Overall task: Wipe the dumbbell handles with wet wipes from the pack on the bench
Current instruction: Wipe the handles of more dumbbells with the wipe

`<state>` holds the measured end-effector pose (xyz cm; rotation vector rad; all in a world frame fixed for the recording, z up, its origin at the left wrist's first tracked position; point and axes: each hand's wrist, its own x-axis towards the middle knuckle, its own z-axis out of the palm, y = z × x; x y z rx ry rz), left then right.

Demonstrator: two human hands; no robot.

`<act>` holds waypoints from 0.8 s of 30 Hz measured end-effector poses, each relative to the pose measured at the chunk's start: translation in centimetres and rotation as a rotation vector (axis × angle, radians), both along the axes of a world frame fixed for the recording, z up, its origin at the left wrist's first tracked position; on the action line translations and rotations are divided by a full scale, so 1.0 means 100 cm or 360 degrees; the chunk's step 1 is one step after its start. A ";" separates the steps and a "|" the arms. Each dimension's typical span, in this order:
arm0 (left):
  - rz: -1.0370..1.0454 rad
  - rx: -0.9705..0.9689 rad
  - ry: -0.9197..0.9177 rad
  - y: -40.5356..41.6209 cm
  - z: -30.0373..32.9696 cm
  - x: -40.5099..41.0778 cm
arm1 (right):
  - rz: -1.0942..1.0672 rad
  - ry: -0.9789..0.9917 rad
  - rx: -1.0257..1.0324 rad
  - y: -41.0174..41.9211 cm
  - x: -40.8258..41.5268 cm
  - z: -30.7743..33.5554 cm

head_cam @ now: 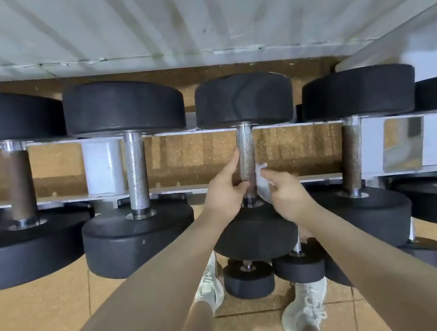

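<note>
A row of black dumbbells lies across a white rack (104, 168), handles pointing away from me. The middle dumbbell's knurled steel handle (246, 149) is gripped low down by my left hand (226, 189), thumb and fingers curled round it. Just right of the handle my right hand (284, 195) pinches a crumpled white wet wipe (263, 184), which touches the handle's right side. The wipe pack and the bench are out of view.
Neighbouring dumbbells have a shiny handle (136, 172) on the left and rusty brown handles (20, 186) (353, 153) further out. Smaller dumbbells (249, 277) lie on the tan floor tiles beside my pale sneakers (306, 308). A white wall rises behind the rack.
</note>
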<state>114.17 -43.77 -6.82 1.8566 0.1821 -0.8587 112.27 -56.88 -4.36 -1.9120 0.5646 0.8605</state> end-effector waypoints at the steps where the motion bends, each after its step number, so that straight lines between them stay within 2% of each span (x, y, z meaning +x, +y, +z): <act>1: 0.0001 -0.0002 0.0006 0.000 0.001 0.001 | 0.0013 0.0001 0.0006 0.001 0.000 0.002; 3: 0.0007 -0.0013 0.0008 0.001 0.004 0.002 | 0.0094 0.0122 -0.0028 0.000 0.005 0.006; 5: 0.0027 -0.0035 0.0000 0.001 0.005 0.002 | -0.0229 0.0256 0.0058 -0.002 0.020 0.012; 6: 0.0039 -0.0039 0.0005 0.001 0.004 0.002 | -0.0300 0.0140 -0.0099 -0.002 0.030 0.018; 7: 0.0046 -0.0043 0.0002 0.001 0.003 0.002 | -0.0386 0.0046 -0.0079 -0.001 0.039 0.019; 11: 0.0058 -0.0051 -0.0038 0.001 -0.001 0.002 | -0.0555 -0.0070 0.0323 0.010 0.049 0.020; 14: 0.0037 -0.0015 -0.0059 0.001 -0.002 0.001 | -0.0353 -0.0037 0.0280 0.003 0.027 0.007; 20: 0.0049 0.0001 -0.0014 0.000 -0.001 0.001 | 0.0201 0.0380 0.0103 -0.012 0.009 0.003; 22: 0.0032 0.0013 -0.0024 -0.001 -0.001 0.000 | 0.0268 0.0140 -0.0097 -0.018 0.019 0.014; 24: -0.0010 0.0027 -0.0043 0.000 -0.001 0.000 | 0.0391 -0.0332 -0.0269 -0.018 0.031 0.029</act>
